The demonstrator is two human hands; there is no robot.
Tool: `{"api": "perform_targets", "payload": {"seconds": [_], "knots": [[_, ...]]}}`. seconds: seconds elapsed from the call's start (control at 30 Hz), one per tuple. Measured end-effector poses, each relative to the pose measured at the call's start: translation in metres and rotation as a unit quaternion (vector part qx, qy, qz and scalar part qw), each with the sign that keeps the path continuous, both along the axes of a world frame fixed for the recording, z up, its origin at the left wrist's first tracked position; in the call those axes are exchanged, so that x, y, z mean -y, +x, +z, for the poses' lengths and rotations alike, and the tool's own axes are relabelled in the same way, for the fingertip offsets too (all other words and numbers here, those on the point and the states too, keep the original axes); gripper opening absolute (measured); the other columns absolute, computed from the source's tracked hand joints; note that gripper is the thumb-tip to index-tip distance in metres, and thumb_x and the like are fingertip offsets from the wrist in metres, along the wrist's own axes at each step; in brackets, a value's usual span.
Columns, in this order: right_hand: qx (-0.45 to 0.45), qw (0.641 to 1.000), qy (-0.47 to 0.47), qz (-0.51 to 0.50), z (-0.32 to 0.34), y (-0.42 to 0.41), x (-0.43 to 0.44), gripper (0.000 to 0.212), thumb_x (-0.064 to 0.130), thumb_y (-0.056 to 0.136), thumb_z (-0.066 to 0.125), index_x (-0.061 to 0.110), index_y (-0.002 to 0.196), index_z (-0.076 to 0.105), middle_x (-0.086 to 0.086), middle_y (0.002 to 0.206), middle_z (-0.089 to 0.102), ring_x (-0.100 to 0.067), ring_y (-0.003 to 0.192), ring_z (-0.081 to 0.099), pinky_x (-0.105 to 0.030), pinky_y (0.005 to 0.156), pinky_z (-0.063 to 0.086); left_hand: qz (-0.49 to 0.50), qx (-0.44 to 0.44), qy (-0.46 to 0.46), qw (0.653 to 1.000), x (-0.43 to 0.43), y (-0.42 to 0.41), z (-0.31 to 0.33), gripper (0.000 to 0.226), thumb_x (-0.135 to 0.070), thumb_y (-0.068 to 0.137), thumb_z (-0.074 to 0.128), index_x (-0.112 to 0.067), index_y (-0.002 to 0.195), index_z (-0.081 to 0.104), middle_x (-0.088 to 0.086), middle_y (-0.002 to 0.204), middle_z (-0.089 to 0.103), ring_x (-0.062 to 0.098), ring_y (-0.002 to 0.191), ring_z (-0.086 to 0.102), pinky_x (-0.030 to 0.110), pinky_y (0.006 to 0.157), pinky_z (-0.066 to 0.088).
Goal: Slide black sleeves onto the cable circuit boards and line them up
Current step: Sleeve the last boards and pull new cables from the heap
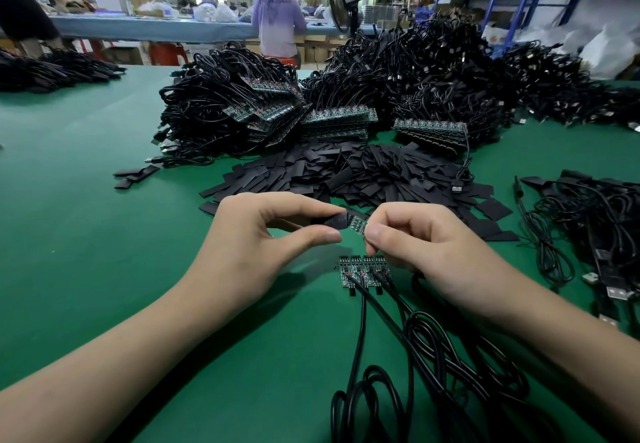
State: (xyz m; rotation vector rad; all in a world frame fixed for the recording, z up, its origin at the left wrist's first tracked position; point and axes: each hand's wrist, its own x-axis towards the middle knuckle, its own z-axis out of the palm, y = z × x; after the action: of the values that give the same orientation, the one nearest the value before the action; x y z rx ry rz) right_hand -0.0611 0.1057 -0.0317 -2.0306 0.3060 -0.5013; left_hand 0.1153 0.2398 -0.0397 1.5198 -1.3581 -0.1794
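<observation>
Left hand (263, 234) pinches black sleeve (334, 221) between thumb and forefinger. Right hand (426, 252) pinches circuit board (358, 226) at the sleeve's 3 o'clock. The sleeve mouth meets the board end; overlap unclear. Row of bare boards (363, 271) lies at 6 o'clock on green mat (104, 234), loose sleeve pile (346, 168) at 12 o'clock.

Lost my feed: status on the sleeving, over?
Left hand pinches black sleeve. Right hand pinches circuit board at its mouth. Four bare boards below, nothing blocking.
</observation>
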Motion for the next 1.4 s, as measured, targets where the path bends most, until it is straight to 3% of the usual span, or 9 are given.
{"api": "perform_targets", "payload": {"seconds": [0.13,0.23,0.4,0.67,0.77,0.97,1.13,1.23,1.4], "knots": [[-0.022,0.999,-0.024,-0.01,0.002,-0.002,0.0,0.028,0.038,0.094,0.058,0.02,0.074,0.064,-0.005,0.062,0.038,-0.02,0.06,0.03,-0.035,0.059,0.024,0.008,0.027,-0.007,1.0,-0.001,0.001,0.0,0.025,-0.037,0.072,0.08,-0.034,0.097,0.08,-0.019,0.087,0.077,0.0,0.08,0.073,0.01,0.076,0.052],[-0.046,0.995,-0.08,-0.025,0.002,-0.004,0.001,0.029,0.032,0.1,0.062,0.021,0.073,0.064,0.005,0.057,0.045,-0.011,0.056,0.036,-0.03,0.056,0.029,0.015,0.134,-0.016,0.991,-0.002,0.004,0.002,0.023,-0.035,0.078,0.081,-0.03,0.1,0.081,-0.017,0.09,0.076,0.001,0.086,0.071,0.019,0.081,0.054],[-0.098,0.981,-0.157,-0.049,0.002,-0.003,0.0,0.027,0.033,0.096,0.06,0.021,0.072,0.063,0.0,0.067,0.063,-0.02,0.064,0.055,-0.033,0.064,0.042,0.007,0.266,0.004,0.964,-0.003,0.009,0.003,0.018,-0.038,0.087,0.077,-0.031,0.104,0.081,-0.019,0.096,0.073,0.001,0.086,0.068,0.034,0.076,0.058],[-0.117,0.982,-0.145,-0.035,0.004,-0.004,0.0,0.027,0.031,0.098,0.061,0.019,0.074,0.067,0.003,0.061,0.059,-0.002,0.054,0.043,-0.024,0.056,0.035,-0.022,0.216,0.032,0.976,-0.002,0.011,0.002,0.025,-0.039,0.084,0.075,-0.026,0.104,0.081,-0.014,0.094,0.075,0.004,0.086,0.07,0.031,0.08,0.056],[-0.113,0.99,-0.08,-0.016,0.006,-0.005,0.003,0.027,0.028,0.1,0.061,0.017,0.076,0.069,0.009,0.054,0.043,-0.005,0.05,0.032,-0.022,0.051,0.026,-0.033,0.158,0.027,0.986,-0.001,0.011,0.001,0.023,-0.035,0.082,0.078,-0.025,0.102,0.082,-0.013,0.092,0.076,0.007,0.089,0.071,0.027,0.083,0.055],[-0.103,0.994,-0.032,0.002,0.008,-0.006,0.004,0.028,0.025,0.102,0.06,0.016,0.078,0.07,0.0,0.058,0.039,-0.012,0.053,0.028,-0.028,0.051,0.021,-0.044,0.129,0.024,0.99,-0.001,0.01,0.001,0.023,-0.033,0.08,0.077,-0.025,0.101,0.082,-0.016,0.092,0.076,0.004,0.091,0.07,0.017,0.084,0.05],[-0.12,0.986,-0.115,-0.026,0.005,-0.005,0.002,0.027,0.03,0.099,0.06,0.019,0.076,0.069,0.007,0.053,0.05,-0.004,0.049,0.036,-0.022,0.051,0.029,-0.04,0.199,0.014,0.979,-0.003,0.009,0.0,0.022,-0.036,0.084,0.077,-0.024,0.102,0.081,-0.012,0.091,0.074,0.006,0.084,0.069,0.028,0.08,0.055],[-0.126,0.979,-0.154,-0.041,0.004,-0.004,-0.001,0.026,0.034,0.097,0.061,0.021,0.076,0.07,0.0,0.068,0.066,-0.014,0.058,0.051,-0.029,0.06,0.041,-0.037,0.268,-0.004,0.963,-0.002,0.011,-0.001,0.019,-0.034,0.088,0.079,-0.025,0.104,0.081,-0.012,0.093,0.072,0.005,0.085,0.067,0.033,0.075,0.057],[-0.119,0.989,-0.088,-0.024,0.004,-0.004,0.002,0.024,0.032,0.098,0.063,0.021,0.078,0.073,0.003,0.06,0.059,-0.007,0.056,0.042,-0.031,0.06,0.034,-0.033,0.349,-0.041,0.936,0.005,0.019,-0.004,0.018,-0.033,0.091,0.076,-0.025,0.107,0.08,-0.011,0.094,0.07,0.01,0.084,0.064,0.028,0.075,0.053]]}}
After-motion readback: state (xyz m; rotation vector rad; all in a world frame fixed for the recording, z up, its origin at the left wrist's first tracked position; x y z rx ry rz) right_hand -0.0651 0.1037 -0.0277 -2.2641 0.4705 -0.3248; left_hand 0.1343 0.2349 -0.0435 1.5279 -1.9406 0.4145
